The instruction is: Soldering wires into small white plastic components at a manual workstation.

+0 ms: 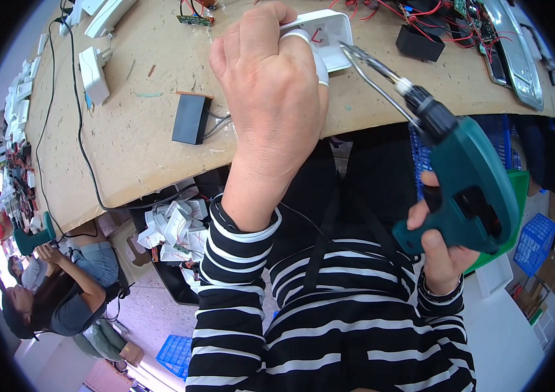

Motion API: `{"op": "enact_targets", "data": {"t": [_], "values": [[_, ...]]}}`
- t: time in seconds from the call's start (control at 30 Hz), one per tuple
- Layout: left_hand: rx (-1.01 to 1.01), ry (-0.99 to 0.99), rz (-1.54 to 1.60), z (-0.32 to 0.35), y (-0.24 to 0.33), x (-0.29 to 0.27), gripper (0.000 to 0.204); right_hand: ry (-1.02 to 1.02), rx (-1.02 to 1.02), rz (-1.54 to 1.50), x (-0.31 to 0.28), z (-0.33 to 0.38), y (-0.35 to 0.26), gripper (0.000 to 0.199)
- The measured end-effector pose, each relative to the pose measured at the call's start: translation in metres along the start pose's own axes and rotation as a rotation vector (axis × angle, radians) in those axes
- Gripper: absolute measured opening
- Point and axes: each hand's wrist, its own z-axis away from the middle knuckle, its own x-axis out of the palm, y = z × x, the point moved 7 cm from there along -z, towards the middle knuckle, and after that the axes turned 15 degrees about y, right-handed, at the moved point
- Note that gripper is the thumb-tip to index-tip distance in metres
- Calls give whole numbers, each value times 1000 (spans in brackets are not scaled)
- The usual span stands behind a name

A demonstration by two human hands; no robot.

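White plastic casing [331,36], near the bench's [133,150] front edge: probably light, stiff, smooth; left hand [271,91] clamps its rim, right hand [444,251] fist-grips green soldering gun [470,186].

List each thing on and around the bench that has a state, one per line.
left hand: closed over the white casing, pressing it to the bench
white casing: lying on the bench, held
right hand: gripping the green soldering gun
green soldering gun: lifted off the bench, wire tip beside the casing
black box: lying flat, wires attached
bench: strewn with parts
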Motion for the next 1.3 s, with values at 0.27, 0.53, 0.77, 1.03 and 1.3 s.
{"op": "enact_targets", "data": {"t": [0.27,0.53,0.77,1.03,1.3], "values": [[-85,-616,-453,8,2,13,8,179,45,121,-37,5,-5,63],[-83,-649,-494,11,3,16,7,169,89,176,-43,5,-13,61],[-132,-644,-453,11,-1,14,9,167,110,174,-39,5,-18,61],[-80,-639,-496,9,2,15,11,-12,-56,32,-10,-2,-18,66],[-90,-622,-472,9,1,14,11,-215,0,156,10,-13,-2,67]]}}
